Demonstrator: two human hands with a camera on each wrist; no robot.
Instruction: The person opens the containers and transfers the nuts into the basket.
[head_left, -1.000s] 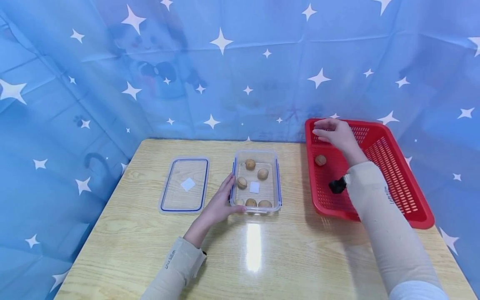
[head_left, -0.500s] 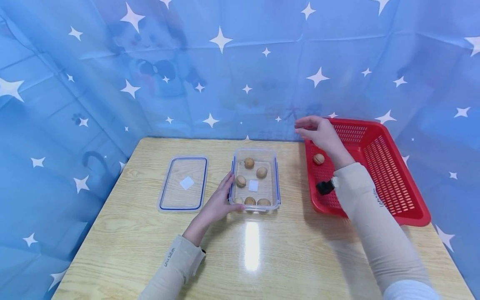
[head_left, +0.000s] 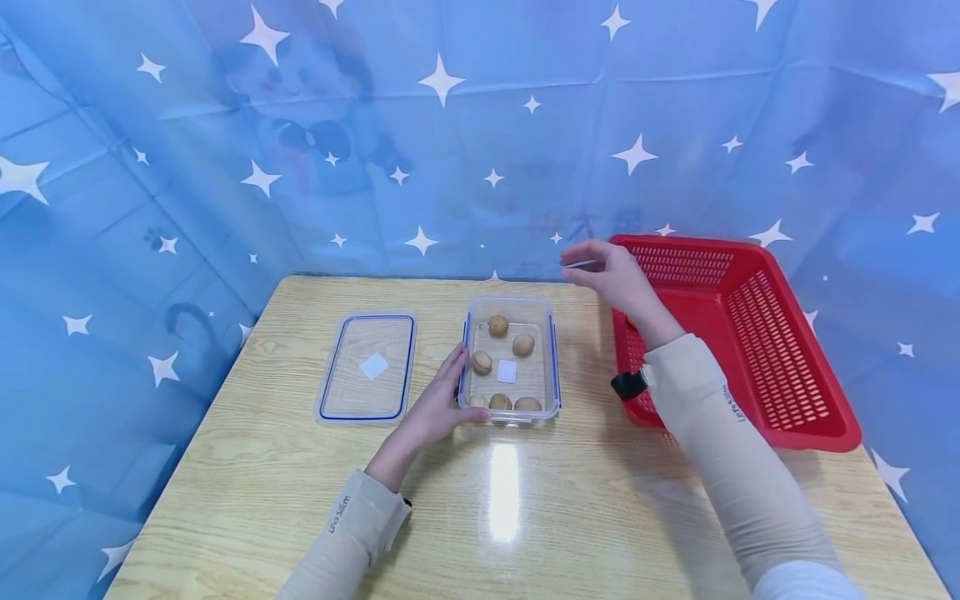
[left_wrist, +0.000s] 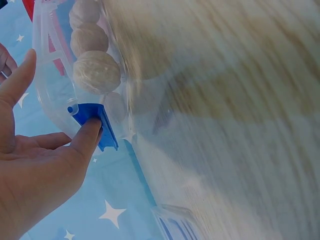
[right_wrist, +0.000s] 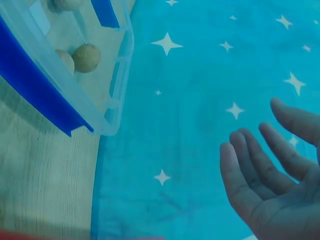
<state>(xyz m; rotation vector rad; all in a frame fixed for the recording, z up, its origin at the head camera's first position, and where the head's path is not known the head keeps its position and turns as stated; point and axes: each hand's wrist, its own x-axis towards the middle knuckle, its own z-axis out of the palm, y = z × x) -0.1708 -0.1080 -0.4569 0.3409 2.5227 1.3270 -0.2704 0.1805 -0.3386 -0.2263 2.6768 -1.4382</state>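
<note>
A clear plastic food container (head_left: 537, 377) with blue side latches stands mid-table with several walnuts (head_left: 523, 345) inside. My left hand (head_left: 435, 410) holds its near left corner, thumb at the front and fingers along the left side. In the left wrist view, one fingertip presses the blue latch (left_wrist: 95, 120). Between container and basket, my right hand (head_left: 613, 277) hovers over the table's back edge. Its fingers are loosely bent, and the right wrist view shows nothing in them. Most of a walnut (head_left: 631, 322) in the red basket (head_left: 757, 333) is hidden behind my right wrist.
The container's lid (head_left: 360, 393), clear with a blue seal, lies flat on the wooden table (head_left: 247, 467) to the left. The basket takes up the right end. A blue star-patterned cloth (head_left: 480, 133) hangs behind the table.
My right hand has moved left from above the basket, past its rim, toward the container. The left hand stays at the container. The walnut in the basket has become mostly covered by the right wrist.
</note>
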